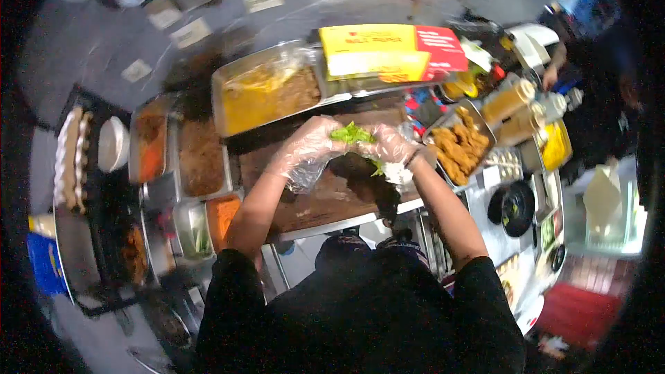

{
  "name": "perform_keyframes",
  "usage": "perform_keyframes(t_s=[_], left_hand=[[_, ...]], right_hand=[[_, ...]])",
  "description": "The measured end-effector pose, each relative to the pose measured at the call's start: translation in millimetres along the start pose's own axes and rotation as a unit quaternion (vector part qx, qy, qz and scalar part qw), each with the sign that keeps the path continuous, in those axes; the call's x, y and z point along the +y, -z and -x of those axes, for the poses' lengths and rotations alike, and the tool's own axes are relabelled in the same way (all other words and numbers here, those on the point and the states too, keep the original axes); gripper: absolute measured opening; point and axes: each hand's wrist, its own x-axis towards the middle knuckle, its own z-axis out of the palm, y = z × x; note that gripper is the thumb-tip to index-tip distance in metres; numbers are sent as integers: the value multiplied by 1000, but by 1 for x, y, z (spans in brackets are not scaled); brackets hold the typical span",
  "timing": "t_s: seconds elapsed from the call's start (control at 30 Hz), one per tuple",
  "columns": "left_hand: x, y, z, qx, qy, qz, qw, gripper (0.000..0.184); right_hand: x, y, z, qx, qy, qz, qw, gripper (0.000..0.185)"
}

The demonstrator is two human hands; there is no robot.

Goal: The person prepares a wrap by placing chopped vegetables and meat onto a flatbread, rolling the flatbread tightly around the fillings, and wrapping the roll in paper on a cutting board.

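Both my hands wear loose clear plastic gloves and are raised over a brown cutting board (312, 201). Between them is green leaf lettuce (352, 134). My left hand (313, 140) grips its left side with curled fingers. On the other side, my right hand (392, 144) pinches the lettuce too, and a bit of green hangs below its fingers. A white bunched patch, perhaps part of the glove, shows under the right palm; I cannot make it out.
A metal tray of fried chicken (457, 145) stands right of the board, beside squeeze bottles (509, 100). Behind are a yellow and red box (388, 52) and a pan of yellow sauce and meat (267, 93). Food pans (201, 156) line the left. Another person's hand (551, 75) is at far right.
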Motion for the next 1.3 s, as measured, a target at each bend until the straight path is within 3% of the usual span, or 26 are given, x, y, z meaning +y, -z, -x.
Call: perform_keyframes(t_s=[0.07, 0.13, 0.2, 0.27, 0.33, 0.4, 0.47, 0.5, 0.53, 0.57, 0.6, 0.63, 0.67, 0.73, 0.8, 0.87, 0.9, 1.03, 1.1, 1.17, 1.3], left_hand=[[19, -19, -29, -60, -34, 0, 998, 24], [42, -53, -55, -88, -105, -28, 990, 25], [71, -102, -76, -118, -174, 6, 978, 24], [103, -155, -96, -227, -156, 53, 960, 20], [138, -221, -105, -315, -87, 141, 934, 21], [173, -286, -104, -352, -185, 92, 913, 26], [217, -352, -87, -349, -246, 97, 899, 32], [205, -407, -94, -348, -294, 143, 879, 37], [226, -442, -91, -355, -369, 31, 858, 39], [244, -478, -78, -327, -426, -1, 843, 39], [254, -508, -68, -355, -412, 25, 839, 39], [274, -533, -50, -298, -474, -15, 829, 40], [282, -566, -45, -347, -436, -34, 829, 40], [294, -617, -34, -300, -528, -41, 794, 41], [292, -663, -36, -292, -550, -56, 781, 42], [288, -691, -37, -284, -569, -66, 769, 44], [285, -698, -38, -270, -587, -95, 757, 45], [276, -722, -43, -264, -591, -174, 743, 50], [271, -723, -42, -266, -596, -201, 730, 52], [267, -727, -44, -262, -601, -208, 726, 69], [257, -730, -42, -301, -578, -194, 734, 73]], right_hand=[[-25, 33, 45, 51, -50, 72, 995, 28], [-3, 49, 92, 86, -54, 87, 991, 29], [27, 57, 151, 170, 55, 135, 975, 33], [58, 53, 224, 238, -11, 156, 959, 35], [28, 64, 299, 253, -110, 68, 959, 37], [21, 54, 378, 284, -206, 102, 931, 40], [32, 28, 459, 365, -251, 118, 888, 41], [20, 26, 498, 331, -350, 88, 872, 44], [19, 15, 536, 346, -375, 116, 852, 44], [11, 9, 573, 353, -382, 59, 852, 43], [13, -3, 604, 359, -385, 52, 849, 43], [26, -22, 637, 384, -406, 125, 820, 43], [34, -33, 663, 404, -423, 198, 786, 43], [47, -45, 712, 415, -419, 130, 797, 45], [58, -52, 742, 421, -415, 65, 804, 48], [79, -66, 758, 426, -400, 227, 779, 55], [109, -80, 770, 443, -366, 241, 782, 60], [125, -87, 777, 387, -454, 179, 782, 70], [131, -92, 778, 406, -427, 197, 784, 71], [133, -95, 776, 427, -398, 222, 781, 72], [144, -103, 777, 436, -382, 197, 791, 72]])
